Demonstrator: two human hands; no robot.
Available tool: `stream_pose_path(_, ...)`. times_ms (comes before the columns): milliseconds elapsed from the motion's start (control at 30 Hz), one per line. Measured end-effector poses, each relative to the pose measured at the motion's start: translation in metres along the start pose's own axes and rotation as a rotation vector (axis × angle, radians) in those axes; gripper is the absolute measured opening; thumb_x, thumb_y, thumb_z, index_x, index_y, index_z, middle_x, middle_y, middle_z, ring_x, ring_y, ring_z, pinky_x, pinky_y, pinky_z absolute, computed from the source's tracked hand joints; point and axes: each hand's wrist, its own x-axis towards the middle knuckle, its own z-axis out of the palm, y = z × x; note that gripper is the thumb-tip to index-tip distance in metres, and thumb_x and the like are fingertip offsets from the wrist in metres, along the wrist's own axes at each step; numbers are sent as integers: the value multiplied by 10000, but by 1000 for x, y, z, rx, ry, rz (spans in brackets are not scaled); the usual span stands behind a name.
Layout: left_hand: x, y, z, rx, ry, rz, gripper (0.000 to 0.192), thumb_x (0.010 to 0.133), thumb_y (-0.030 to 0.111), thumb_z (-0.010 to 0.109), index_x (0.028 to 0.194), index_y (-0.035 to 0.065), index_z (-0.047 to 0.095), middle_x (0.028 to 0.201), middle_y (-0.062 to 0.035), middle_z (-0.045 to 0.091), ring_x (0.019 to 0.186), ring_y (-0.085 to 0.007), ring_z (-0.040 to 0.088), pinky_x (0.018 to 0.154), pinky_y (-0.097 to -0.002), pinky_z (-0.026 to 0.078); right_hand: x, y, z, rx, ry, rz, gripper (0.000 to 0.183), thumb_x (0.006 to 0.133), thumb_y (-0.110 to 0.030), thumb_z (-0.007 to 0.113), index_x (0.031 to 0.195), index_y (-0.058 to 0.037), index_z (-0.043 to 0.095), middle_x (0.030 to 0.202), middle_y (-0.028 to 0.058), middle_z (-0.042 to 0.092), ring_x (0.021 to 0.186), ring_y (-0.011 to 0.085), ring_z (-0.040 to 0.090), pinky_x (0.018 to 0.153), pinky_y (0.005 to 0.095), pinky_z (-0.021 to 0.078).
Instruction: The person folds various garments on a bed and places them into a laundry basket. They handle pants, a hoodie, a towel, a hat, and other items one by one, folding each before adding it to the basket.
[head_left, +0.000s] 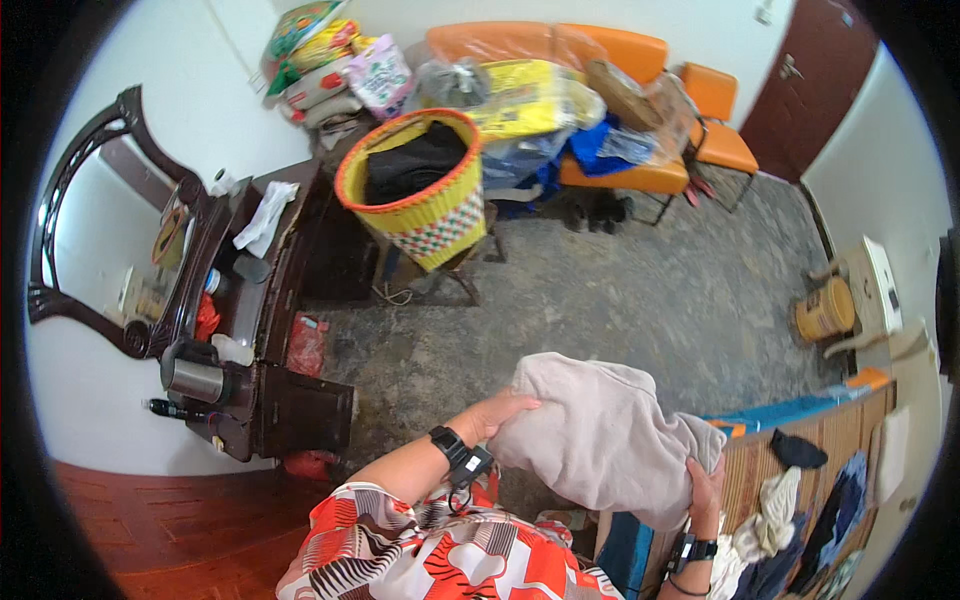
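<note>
A bundled, light beige-grey fabric garment hangs between my two hands, held up in front of my body above the concrete floor. My left hand grips its left side, thumb lying on top of the cloth. At the lower right edge, my right hand holds another part of it, the fingers partly hidden by folds. To the right, several clothes lie on a bed with a slatted mat, among them a black piece and a cream one. A yellow woven basket with dark cloth inside stands farther off.
A dark wooden dressing table with a mirror, a metal kettle and small items is on the left. Orange chairs piled with bags stand along the far wall. A yellow-brown bucket is by the right wall.
</note>
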Motion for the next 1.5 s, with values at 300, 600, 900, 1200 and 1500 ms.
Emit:
stream_pose_path(300,-122,136,-147,-142,281,464,519,847,141,670,1329,21,523,1220,-100,649,1086,-223,647,948,-386,537,108,-121,289,-98,-440,-171,558,826,-80,708,1332,5,488,1213,121,638,1067,204,621,924,322,498)
stream_pose_path(600,-136,241,-194,-246,458,872,576,835,129,652,1374,9,488,1285,-101,606,1172,-225,589,1010,-360,474,201,-243,487,-202,-710,-460,611,813,-92,742,1359,-10,479,1214,93,634,1082,183,606,928,327,499)
stream_pose_path(900,-94,385,-225,-250,633,1125,593,840,128,677,1379,-5,471,1272,-117,612,1126,-229,612,986,-373,493,310,-348,641,-119,-883,-474,649,829,-93,740,1401,-7,445,1240,125,631,1069,199,620,906,322,517)
stream_pose_path(1200,15,449,-336,-152,1067,973,586,808,150,733,1332,5,513,1196,-104,634,1081,-227,615,918,-363,505,433,-294,781,-697,-790,-760,612,838,-196,743,1359,-22,472,1163,179,658,1041,315,644,878,402,531)
stream_pose_path(1500,5,486,-349,615,1657,631,782,754,230,751,1398,-20,385,1391,-287,459,1265,-439,475,1034,-465,417,416,-253,811,-1104,-501,-1384,640,783,-148,688,1357,-14,440,1325,216,489,1239,413,460,1010,488,406)
